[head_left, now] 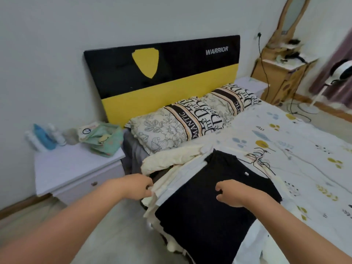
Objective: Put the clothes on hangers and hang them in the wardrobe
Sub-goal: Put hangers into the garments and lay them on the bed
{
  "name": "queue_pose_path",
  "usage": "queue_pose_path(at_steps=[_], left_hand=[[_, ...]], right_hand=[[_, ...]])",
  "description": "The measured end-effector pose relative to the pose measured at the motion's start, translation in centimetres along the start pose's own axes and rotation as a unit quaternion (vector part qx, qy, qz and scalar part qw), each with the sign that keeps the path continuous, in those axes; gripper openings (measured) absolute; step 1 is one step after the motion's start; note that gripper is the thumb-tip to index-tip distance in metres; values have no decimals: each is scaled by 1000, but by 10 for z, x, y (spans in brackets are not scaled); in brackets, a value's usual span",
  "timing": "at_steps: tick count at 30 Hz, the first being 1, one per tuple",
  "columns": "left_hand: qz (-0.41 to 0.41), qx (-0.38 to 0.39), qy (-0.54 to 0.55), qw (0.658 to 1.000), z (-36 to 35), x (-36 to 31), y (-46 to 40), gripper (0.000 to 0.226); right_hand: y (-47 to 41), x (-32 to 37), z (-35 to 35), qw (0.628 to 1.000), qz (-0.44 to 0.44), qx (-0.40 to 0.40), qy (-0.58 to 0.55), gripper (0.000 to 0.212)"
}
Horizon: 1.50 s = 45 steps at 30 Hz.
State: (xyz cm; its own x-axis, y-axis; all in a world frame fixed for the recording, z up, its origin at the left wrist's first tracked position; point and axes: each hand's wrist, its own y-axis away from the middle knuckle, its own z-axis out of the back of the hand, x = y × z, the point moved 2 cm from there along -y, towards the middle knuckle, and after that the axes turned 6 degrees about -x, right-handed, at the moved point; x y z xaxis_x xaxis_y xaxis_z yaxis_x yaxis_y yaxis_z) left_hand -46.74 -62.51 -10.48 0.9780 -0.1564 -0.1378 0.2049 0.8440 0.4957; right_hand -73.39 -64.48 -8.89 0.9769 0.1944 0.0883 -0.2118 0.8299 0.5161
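Observation:
A black garment (207, 212) lies on top of a pile of clothes at the bed's near left corner. Under it are white and cream garments (171, 162). Several thin black hangers (261, 159) lie on the bedsheet just behind the pile. My left hand (139, 187) pinches the edge of a cream garment at the pile's left side. My right hand (232, 193) rests on the black garment with its fingers curled into the cloth. No wardrobe is in view.
The bed (295, 141) has a floral sheet, two patterned pillows (190, 121) and a black and yellow headboard (162, 77). A white nightstand (76, 168) with bottles and a green bag stands at left. A wooden dresser (282, 77) and a fan (341, 73) stand at far right.

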Motion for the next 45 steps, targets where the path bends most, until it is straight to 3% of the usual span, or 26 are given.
queue_pose_path(at_steps=[12,16,23,35,45], left_hand=[[198,-55,111,972,-58,133,170,45],[265,-47,141,953,-93,192,251,47],[368,-73,209,903,-150,280,404,48],[565,-125,333,744,-240,341,603,43],[676,-248,362,593,-228,405,688,44]], right_hand=[[3,218,-6,968,218,-18,123,37],[21,312,-32,946,282,-8,158,30],[76,473,-84,906,379,17,188,44],[156,709,-132,773,567,51,280,48],[194,881,-108,681,677,30,276,43]])
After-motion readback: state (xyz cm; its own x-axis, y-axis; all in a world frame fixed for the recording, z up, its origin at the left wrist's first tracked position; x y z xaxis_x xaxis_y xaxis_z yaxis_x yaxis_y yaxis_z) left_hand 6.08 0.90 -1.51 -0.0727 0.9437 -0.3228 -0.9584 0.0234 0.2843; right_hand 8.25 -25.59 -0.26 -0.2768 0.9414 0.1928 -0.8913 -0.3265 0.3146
